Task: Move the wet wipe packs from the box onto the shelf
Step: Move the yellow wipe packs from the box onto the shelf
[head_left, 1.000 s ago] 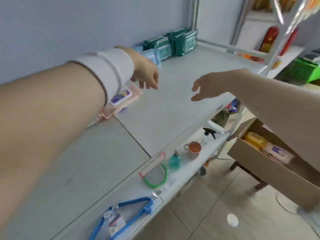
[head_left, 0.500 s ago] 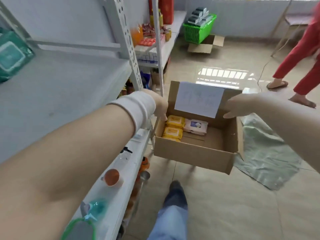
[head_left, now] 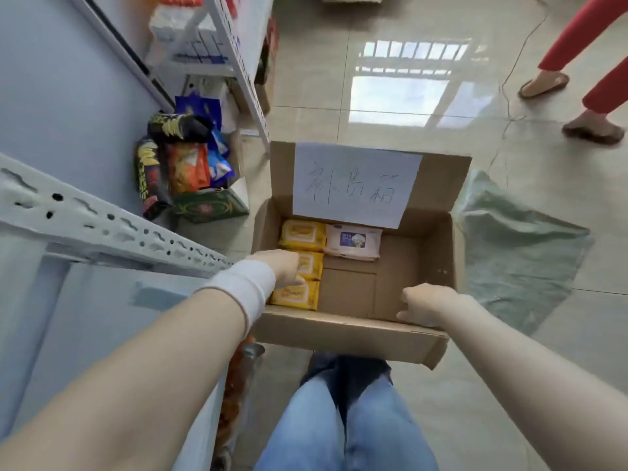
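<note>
We reach into the cardboard box (head_left: 343, 334).
Our left hand (head_left: 282, 268) lies on the middle of three yellow wipe packs (head_left: 300, 234) lined along the box's left wall; we cannot tell whether it grips. Our right hand (head_left: 430, 302) hangs loosely curled and empty just inside the near wall. A pink pack (head_left: 353, 241) lies by the far wall.

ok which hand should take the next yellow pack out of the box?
Left. The left hand is over the column of yellow packs at the left side of the box, right above the middle one. The right hand hangs over bare cardboard on the right, away from them.
</note>
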Demonstrator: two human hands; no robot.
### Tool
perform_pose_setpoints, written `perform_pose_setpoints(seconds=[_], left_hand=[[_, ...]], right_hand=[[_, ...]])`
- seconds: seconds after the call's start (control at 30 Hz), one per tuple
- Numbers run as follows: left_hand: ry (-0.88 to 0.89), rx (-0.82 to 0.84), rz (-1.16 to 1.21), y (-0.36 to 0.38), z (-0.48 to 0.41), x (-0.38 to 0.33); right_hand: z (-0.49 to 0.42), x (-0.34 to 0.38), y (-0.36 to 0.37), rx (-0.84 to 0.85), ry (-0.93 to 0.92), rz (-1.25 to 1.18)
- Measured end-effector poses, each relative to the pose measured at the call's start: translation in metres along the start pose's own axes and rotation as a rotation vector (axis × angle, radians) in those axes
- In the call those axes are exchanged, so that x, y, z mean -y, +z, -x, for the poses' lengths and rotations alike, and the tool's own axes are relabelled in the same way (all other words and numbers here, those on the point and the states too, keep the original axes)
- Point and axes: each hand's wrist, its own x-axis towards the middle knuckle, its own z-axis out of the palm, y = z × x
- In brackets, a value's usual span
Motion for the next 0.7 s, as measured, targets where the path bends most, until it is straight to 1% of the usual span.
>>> perform_pose_setpoints(seconds=[0.13,0.3,0.37,0.43,0.5,0.6,0.67,0.7], left_hand=[[-0.079,0.011,0.337,0.012,-0.083,0.016],[-0.267,-0.098,0.653,0.043,-0.231,0.037],[-0.327,-0.156,0.772,0.056,-0.288,0.045],[-0.372,-0.272,0.848,0.071,-0.333,0.050],[-0.407,-0.418,0.879,0.083,-0.361,0.050],[-0.459,-0.607,0.915,0.094,-0.376,0.045],[-0.466,-0.657,0.974,0.095,-0.378,0.043],[-0.470,-0.644,0.998,0.094,-0.378,0.044]], right_hand=[[-0.085,0.022,0.022,0.140,-0.057,-0.103],[-0.225,0.069,0.066,0.249,-0.133,-0.380],[-0.277,0.093,0.085,0.248,-0.153,-0.456],[-0.320,0.117,0.101,0.227,-0.151,-0.587],[-0.352,0.139,0.114,0.191,-0.073,-0.827],[-0.375,0.164,0.120,0.131,0.161,-1.184],[-0.379,0.171,0.120,0.124,0.289,-1.277],[-0.380,0.172,0.120,0.131,0.327,-1.277]])
